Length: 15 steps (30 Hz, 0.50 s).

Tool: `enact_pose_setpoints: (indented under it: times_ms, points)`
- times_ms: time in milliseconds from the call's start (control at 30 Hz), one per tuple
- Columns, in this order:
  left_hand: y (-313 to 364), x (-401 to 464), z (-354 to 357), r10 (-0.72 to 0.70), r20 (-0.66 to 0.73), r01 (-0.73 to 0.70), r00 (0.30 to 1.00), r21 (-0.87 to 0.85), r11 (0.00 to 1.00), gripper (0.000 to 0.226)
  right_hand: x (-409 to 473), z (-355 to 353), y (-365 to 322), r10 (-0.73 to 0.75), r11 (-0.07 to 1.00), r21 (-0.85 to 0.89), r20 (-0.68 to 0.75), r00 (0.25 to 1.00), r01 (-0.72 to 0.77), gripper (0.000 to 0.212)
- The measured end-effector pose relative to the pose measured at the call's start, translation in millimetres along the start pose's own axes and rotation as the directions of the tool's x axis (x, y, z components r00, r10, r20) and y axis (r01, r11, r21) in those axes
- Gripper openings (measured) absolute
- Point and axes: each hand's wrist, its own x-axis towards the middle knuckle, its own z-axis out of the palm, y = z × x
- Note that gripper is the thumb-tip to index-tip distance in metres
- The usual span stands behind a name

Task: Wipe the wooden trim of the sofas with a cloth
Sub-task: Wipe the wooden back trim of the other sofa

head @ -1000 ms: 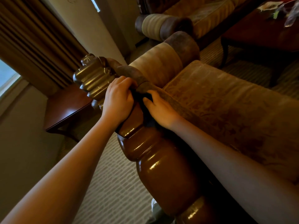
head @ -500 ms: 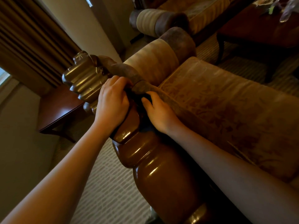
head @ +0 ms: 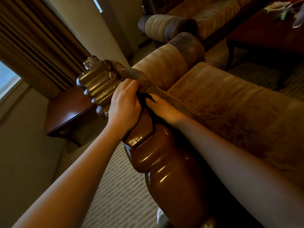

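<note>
Head view, looking forward and down along the top edge of a sofa. Wooden trim (head: 166,165) runs from the lower middle of the frame up toward centre: glossy brown, turned and ribbed, with bright highlights. It ends in a carved fluted knob (head: 97,83) at the sofa corner.

Cloth (head: 146,99): dark, mostly hidden, bunched on the trim exactly between the two hands, just below the point where the padded grey-brown upholstery roll (head: 134,74) meets the wood. Only a small dark patch shows, plus a dark strip trailing down the right side of the trim.

Left hand (head: 125,106): back of the hand toward the camera, fingers curled over the top of the trim and the cloth, fingertips tucked against the upholstery roll. It grips the cloth against the wood (contact with the cloth sits under the fingers, so only its edge is seen). Left forearm comes in from the lower left, bare.

Right hand (head: 164,109): lies on the right flank of the trim, touching the cloth; fingers point up and left into the dark fabric and appear to pinch it. Right forearm enters from the lower right and crosses the seat cushion (head: 230,106).

Surroundings: patterned carpet (head: 121,186) below the trim; reddish side counter (head: 72,112) at left under a pleated curtain (head: 36,46); second sofa (head: 197,18) at the top.
</note>
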Motion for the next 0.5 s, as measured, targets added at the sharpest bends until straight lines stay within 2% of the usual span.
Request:
enact_pose_setpoints:
  times_ms: [133, 233, 300, 367, 500]
  points:
    - [4, -1, -3, 0.016, 0.018, -0.016, 1.0, 0.002, 1.0, 0.025, -52, -12, 2, -0.024, 0.997, 0.07, -0.046, 0.999, 0.027, 0.033]
    - [3, -1, -1, 0.032, 0.031, -0.033, 0.999, 0.023, 0.999, 0.022, -83, -15, -3, -0.082, 0.997, 0.008, -0.055, 0.995, 0.082, 0.027]
    - [1, -1, -1, 0.043, 0.025, -0.043, 0.999, 0.004, 0.999, 0.02, -92, -12, -12, -0.122, 0.99, -0.077, -0.082, 0.989, 0.115, 0.033]
    - [0, -1, -1, 0.048, 0.021, -0.047, 0.999, -0.028, 0.998, 0.019, -89, -5, -17, -0.131, 0.979, -0.174, -0.13, 0.983, 0.108, 0.037]
    - [-2, -2, -3, 0.046, -0.019, -0.048, 0.999, -0.081, 0.996, 0.02, -66, 12, -37, -0.171, 0.964, -0.236, -0.191, 0.967, 0.123, 0.037]
